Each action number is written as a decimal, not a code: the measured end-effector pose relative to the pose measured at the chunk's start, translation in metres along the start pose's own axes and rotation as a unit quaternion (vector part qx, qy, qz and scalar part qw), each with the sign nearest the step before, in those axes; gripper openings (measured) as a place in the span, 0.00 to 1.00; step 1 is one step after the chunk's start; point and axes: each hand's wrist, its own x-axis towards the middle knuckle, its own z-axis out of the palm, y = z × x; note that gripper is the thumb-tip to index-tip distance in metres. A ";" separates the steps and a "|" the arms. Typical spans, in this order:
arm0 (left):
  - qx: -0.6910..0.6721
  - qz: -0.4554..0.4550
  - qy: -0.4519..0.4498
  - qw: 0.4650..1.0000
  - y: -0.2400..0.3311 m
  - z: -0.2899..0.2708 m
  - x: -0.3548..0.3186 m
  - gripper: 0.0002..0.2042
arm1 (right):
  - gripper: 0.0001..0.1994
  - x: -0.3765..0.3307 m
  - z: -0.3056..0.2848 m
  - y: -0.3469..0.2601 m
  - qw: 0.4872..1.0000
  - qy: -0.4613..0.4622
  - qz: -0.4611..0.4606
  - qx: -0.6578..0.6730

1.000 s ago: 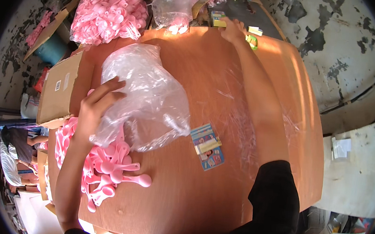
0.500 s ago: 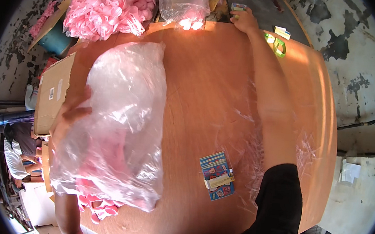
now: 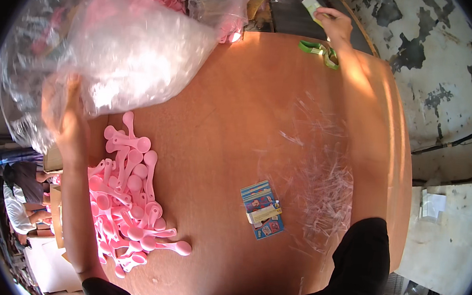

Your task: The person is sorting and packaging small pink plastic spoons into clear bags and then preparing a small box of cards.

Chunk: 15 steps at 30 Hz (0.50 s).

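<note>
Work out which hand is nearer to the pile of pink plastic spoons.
Left. The left hand, at the clear plastic bag, is just off the far-left side of the pink plastic spoons. The right hand is much farther away, beyond and rightward, over the dark surface.

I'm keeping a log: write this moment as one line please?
left hand: holds bag | right hand: holds pack | table: pink spoons, blue cards
</note>
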 end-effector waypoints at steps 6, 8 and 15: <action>-0.196 -0.030 0.004 0.980 0.040 0.084 0.051 0.19 | 0.13 -0.002 -0.094 -0.009 0.978 -0.039 0.105 0.177; -0.210 -0.010 0.007 0.978 0.032 0.118 0.071 0.20 | 0.15 -0.015 -0.128 -0.012 0.951 -0.042 0.155 0.265; -0.359 -0.190 0.013 0.913 0.039 0.284 0.098 0.18 | 0.17 -0.051 -0.219 0.017 0.937 -0.032 0.221 0.270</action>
